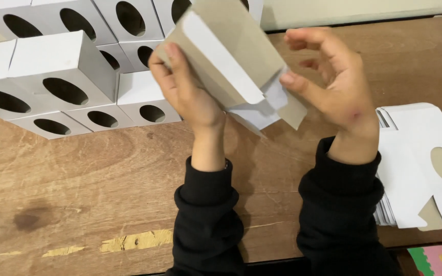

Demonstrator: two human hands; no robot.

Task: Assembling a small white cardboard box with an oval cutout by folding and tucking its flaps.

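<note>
We see the folded boxes (pixel 62 76) stacked left of our hands, the flat blanks (pixel 420 158) piled right, the counter (pixel 78 204) beneath.

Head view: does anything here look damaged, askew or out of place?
Nothing serious. The wooden table is worn, with yellowish scrapes near its front edge and a dark stain. The folded white boxes are piled unevenly, some tilted. The flat carton between left hand and right hand looks intact.
</note>
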